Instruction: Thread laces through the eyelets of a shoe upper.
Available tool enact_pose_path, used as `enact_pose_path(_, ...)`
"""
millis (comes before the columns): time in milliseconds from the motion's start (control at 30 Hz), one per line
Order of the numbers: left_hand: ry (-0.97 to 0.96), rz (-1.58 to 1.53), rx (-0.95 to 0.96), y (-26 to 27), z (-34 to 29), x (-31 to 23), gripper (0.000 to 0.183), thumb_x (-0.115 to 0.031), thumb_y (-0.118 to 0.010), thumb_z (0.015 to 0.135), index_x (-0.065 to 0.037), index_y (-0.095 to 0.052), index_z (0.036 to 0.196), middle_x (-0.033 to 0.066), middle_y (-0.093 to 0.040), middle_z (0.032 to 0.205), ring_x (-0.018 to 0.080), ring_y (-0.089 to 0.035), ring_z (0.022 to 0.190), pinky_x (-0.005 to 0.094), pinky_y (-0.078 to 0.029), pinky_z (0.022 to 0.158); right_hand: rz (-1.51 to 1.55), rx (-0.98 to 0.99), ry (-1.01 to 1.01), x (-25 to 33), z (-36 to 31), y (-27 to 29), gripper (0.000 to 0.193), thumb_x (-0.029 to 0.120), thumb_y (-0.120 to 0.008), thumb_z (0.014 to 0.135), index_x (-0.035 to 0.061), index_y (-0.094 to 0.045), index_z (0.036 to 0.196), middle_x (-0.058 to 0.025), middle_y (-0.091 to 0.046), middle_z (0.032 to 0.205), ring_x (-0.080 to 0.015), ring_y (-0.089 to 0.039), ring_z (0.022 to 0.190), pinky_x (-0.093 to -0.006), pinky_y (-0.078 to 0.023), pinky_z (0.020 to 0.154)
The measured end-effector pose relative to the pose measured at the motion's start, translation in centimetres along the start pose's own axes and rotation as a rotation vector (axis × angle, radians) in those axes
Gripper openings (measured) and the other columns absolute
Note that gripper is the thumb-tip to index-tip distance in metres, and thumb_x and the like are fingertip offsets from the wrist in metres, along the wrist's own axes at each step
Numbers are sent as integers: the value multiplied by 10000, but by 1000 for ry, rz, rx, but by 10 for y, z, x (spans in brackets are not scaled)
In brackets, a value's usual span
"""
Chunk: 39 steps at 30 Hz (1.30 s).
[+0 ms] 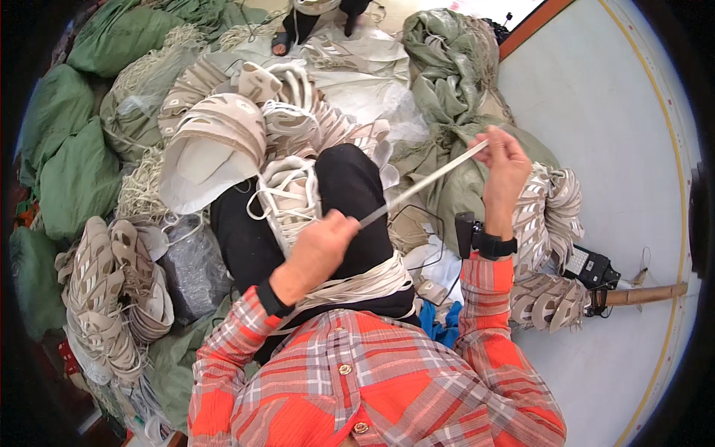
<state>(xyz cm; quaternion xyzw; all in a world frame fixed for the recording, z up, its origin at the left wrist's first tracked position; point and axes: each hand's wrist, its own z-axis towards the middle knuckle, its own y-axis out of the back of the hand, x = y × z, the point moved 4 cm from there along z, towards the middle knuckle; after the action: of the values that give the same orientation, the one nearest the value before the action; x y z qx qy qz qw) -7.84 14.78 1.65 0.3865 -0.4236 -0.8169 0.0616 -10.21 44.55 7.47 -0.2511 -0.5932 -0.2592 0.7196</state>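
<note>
A flat white shoelace [424,181] is stretched taut, slanting up to the right between my two hands. My left hand [320,246] is closed on its lower end, just above my lap. Out over my right side, my right hand [500,160] pinches the upper end between thumb and fingers. Beside my left hand, a beige and white shoe upper [289,195] rests between my knees, its front part crisscrossed with white lacing and a loop sticking out at the left. A bundle of loose white laces [365,287] lies across my thighs.
Stacked shoe uppers [223,123] lean beyond my left knee; more stacks [97,298] lie at the far left. Green sacks [78,160] crowd the left edge. Another sack [447,67] stands ahead right, near a white panel [596,97]. A person's foot [281,45] shows at the top.
</note>
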Motion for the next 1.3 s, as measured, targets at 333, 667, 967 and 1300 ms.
enact_pose_path(333, 40, -11, 289, 1, -39, -17, 119, -90, -580, 762, -66, -581, 879, 92, -581, 827, 267, -614, 650, 392, -476, 524, -274, 429, -272, -75, -56, -96, 143, 92, -616, 845, -40, -628, 898, -79, -652, 725, -144, -651, 630, -270, -519, 563)
enact_pose_path(667, 48, 428, 105, 40, 17, 74, 143, -106, -618, 759, -48, -548, 870, 97, -510, 853, 259, -545, 835, 361, -443, 696, -680, 944, 293, -77, -124, -142, 77, 65, -532, 789, 4, -578, 796, -210, -603, 757, -393, -602, 728, -463, -477, 638)
enact_pose_path(967, 89, 261, 155, 59, -2, 55, 170, -114, -618, 784, -40, -570, 929, 112, -519, 868, 296, -520, 841, 384, -409, 724, -816, 978, 430, -76, -127, -151, 63, 38, -520, 729, 9, -515, 785, -194, -561, 735, -390, -586, 669, -461, -471, 591)
enact_pose_path(1300, 128, 43, -34, 24, 16, 86, 89, -69, -607, 755, -37, -602, 839, 110, -522, 792, 302, -520, 792, 393, -408, 698, -863, 1010, 361, -82, -133, -171, 97, 21, -528, 742, -8, -544, 833, -214, -572, 716, -410, -581, 703, -465, -474, 642)
